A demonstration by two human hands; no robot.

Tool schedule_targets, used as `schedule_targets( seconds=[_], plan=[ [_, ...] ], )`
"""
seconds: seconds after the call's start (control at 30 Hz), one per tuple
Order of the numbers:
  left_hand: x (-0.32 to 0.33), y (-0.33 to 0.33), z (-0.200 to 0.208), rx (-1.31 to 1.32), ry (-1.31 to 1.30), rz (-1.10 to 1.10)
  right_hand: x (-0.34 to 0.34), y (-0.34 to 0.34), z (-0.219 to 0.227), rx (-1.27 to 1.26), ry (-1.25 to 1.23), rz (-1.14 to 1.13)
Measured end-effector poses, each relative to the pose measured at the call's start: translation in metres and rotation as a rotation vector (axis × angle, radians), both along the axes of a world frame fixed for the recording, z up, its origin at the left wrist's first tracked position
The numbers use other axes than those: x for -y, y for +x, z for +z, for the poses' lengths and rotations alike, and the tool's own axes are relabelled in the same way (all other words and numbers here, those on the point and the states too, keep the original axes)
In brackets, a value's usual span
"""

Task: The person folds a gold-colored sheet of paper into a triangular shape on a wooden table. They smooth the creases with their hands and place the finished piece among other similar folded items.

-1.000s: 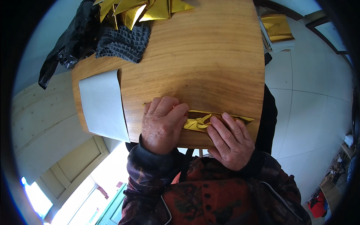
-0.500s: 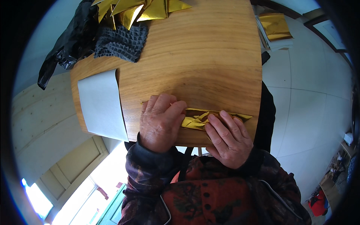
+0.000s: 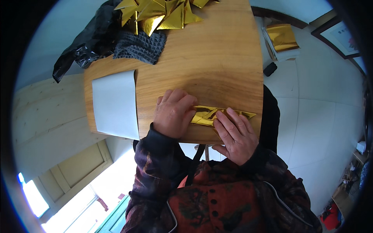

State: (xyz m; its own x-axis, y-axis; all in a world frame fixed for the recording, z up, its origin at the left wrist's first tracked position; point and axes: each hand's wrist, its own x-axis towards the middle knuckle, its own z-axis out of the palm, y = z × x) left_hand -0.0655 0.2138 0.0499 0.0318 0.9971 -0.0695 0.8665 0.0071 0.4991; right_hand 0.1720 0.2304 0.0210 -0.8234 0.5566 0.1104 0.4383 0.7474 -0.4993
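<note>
A narrow strip of folded gold foil paper (image 3: pixel 203 115) lies near the front edge of the wooden table, its pointed right end showing past my fingers. At its left end is my left hand (image 3: pixel 173 113), fingers curled in and thumb against the foil; the hand covers that end of the strip. My right hand (image 3: pixel 237 136) rests with fingers stretched flat over the strip's right half, pressing it to the tabletop, thumb apart near the table edge. Creases run across the foil between the hands.
A pale grey sheet (image 3: pixel 115 104) lies on the table at left. Behind it are a dark textured cloth (image 3: pixel 140 47), a black plastic bag (image 3: pixel 91 37) and a heap of folded gold foil pieces (image 3: pixel 171 17). Off the table's right side, gold sheets (image 3: pixel 283 37) top a paper stack.
The foil strip looks flatter, its raised far edge now pressed down. Both hands keep their places on it. The whole view has shifted slightly.
</note>
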Motion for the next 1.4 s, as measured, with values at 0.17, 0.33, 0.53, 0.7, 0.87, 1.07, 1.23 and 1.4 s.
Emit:
schedule_targets(
  seconds=[0.17,0.33,0.53,0.7,0.87,1.07,1.23,1.4],
  plan=[
    [-0.001,-0.003,-0.006,0.021,0.073,-0.026,0.003,-0.001,-0.002,-0.024,0.086,-0.019],
    [-0.001,-0.009,-0.011,0.01,0.006,-0.029,0.006,-0.001,-0.005,-0.024,0.145,-0.019],
    [0.008,0.008,-0.019,-0.164,0.259,-0.002,0.009,-0.001,-0.007,-0.004,0.192,-0.019],
    [0.023,0.027,-0.019,-0.417,0.242,-0.072,0.011,-0.001,-0.009,-0.006,0.214,-0.019],
    [0.034,0.034,-0.01,-0.397,0.226,-0.063,0.011,0.0,-0.012,0.006,0.223,-0.027],
    [0.036,0.042,-0.007,-0.552,0.162,-0.124,0.011,0.0,-0.014,0.027,0.213,-0.025],
    [0.035,0.049,-0.012,-0.699,0.154,-0.177,0.011,0.0,-0.015,-0.015,0.222,-0.033],
    [0.039,0.05,-0.017,-0.723,0.266,-0.166,0.01,-0.001,-0.015,-0.008,0.204,-0.03]
  ],
)
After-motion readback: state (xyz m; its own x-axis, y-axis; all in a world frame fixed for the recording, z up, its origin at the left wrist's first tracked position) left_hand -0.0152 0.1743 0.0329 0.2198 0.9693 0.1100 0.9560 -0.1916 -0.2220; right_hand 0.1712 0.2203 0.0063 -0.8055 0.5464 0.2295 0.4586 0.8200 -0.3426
